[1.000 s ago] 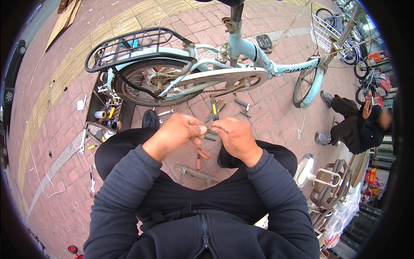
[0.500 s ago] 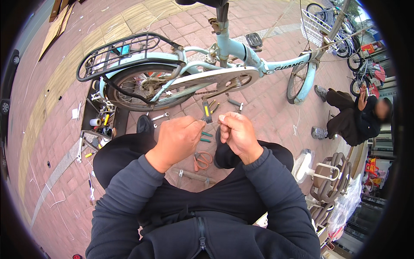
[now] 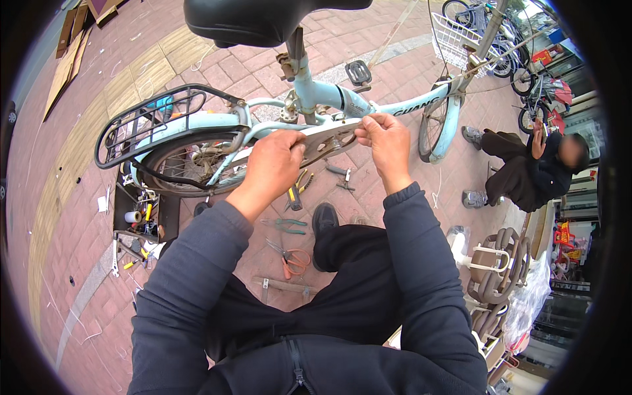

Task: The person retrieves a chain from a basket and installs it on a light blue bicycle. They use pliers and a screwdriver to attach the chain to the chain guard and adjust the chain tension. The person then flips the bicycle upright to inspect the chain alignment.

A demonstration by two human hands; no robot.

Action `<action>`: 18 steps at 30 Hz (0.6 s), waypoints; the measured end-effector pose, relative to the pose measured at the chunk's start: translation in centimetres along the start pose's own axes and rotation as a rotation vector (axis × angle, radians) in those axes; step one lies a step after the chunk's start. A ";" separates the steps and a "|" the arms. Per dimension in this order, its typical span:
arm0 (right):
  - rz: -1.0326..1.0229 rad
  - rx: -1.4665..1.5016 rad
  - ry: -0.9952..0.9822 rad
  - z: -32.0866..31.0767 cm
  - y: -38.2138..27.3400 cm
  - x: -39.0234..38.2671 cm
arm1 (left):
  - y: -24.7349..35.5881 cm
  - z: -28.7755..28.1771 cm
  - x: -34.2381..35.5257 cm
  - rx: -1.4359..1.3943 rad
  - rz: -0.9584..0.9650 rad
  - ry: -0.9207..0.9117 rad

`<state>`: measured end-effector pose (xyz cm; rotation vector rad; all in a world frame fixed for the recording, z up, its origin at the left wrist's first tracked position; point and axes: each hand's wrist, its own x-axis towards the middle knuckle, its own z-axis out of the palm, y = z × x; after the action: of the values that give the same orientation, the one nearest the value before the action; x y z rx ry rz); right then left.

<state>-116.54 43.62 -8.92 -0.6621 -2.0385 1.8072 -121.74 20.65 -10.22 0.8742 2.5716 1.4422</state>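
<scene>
My left hand (image 3: 271,166) is closed, its fingers pinched just in front of the white chain guard (image 3: 317,139) of a light blue bicycle (image 3: 332,97). To its right, my right hand (image 3: 385,141) is also pinched, thumb against forefinger, near the guard's front end. Whatever is between the fingertips is too small to make out. Behind my left hand sits the rear wheel (image 3: 176,162) under a black rack (image 3: 125,131). The black saddle (image 3: 257,20) juts in at the top.
Green-handled pliers (image 3: 287,226), orange-handled scissors (image 3: 294,261) and a T-shaped tool (image 3: 342,174) lie on the brick paving. A toolbox (image 3: 168,214) stands at left. Someone in dark clothes (image 3: 536,164) sits at right, near a brown-and-white tubular frame (image 3: 490,263).
Both hands have moved up and farther apart, reaching the chain guard. A thin pale strand showed between them before. The view has shifted, bringing in more of the saddle.
</scene>
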 end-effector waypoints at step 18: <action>0.114 -0.241 0.108 0.8 3.8 5.1 | -4.3 9.8 9.1 0.313 0.177 -0.236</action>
<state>-120.79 46.03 -13.09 -0.9398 -2.2044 1.5581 -128.12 31.03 -17.27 1.2554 2.6286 0.9103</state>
